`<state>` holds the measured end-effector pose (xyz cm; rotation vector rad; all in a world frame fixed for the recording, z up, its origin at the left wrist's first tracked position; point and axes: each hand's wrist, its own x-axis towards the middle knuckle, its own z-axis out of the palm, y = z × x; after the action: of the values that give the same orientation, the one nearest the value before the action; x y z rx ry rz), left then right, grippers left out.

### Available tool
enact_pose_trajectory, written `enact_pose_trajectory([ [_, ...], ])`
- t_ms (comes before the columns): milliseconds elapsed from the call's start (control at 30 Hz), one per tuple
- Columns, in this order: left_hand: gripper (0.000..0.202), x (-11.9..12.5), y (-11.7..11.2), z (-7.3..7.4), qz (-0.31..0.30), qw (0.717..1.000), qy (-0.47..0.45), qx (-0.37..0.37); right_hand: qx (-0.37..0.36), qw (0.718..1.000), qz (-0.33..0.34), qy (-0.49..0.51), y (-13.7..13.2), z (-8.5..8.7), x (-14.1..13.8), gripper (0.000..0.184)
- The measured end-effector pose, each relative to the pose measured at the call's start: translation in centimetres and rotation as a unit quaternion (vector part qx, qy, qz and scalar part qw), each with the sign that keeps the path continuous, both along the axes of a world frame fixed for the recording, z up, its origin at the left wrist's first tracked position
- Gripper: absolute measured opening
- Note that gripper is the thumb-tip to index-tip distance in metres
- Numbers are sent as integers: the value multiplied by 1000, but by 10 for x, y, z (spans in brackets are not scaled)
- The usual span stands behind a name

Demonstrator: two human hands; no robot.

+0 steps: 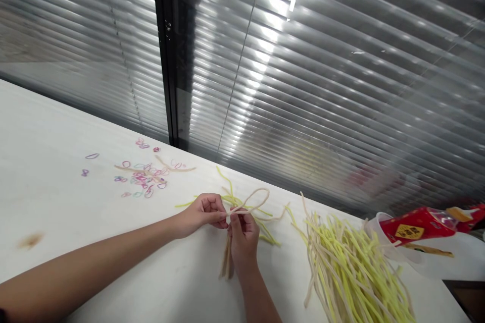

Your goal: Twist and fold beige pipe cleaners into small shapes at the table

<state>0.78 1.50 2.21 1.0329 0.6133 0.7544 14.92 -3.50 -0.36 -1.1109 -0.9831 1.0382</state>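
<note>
My left hand [206, 213] is closed in a pinch on one end of a beige yarn strand [261, 192]. That strand arches in a loose loop over my right hand [244, 232], whose thumb and fingers also pinch it. Below the fingers of my right hand hangs a small bundle of beige strands [226, 257]. Several yellow strands [270, 236] lie on the table just behind and beside my hands. The exact crossing of the yarn between my fingertips is partly hidden.
A large pile of yellow and beige strands [348, 272] lies at right. Beyond it are a clear plastic tub [374, 224] and a red packet [420, 224]. Small coloured elastic bands [142, 179] are scattered at left on the white table [94, 222]. A window with blinds [322, 86] borders the back edge.
</note>
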Motion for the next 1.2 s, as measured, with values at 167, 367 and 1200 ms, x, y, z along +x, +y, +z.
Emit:
enact_pose_trajectory([
  [167,15,2,-4,7,-26,999,13,19,13,998,-5,-57,-2,7,0,30],
  [367,16,4,-5,2,-27,998,31,46,33,997,1,-65,-2,11,-1,27],
  [1200,24,-4,-1,2,-143,982,107,61,-55,993,13,102,-2,3,2,28],
])
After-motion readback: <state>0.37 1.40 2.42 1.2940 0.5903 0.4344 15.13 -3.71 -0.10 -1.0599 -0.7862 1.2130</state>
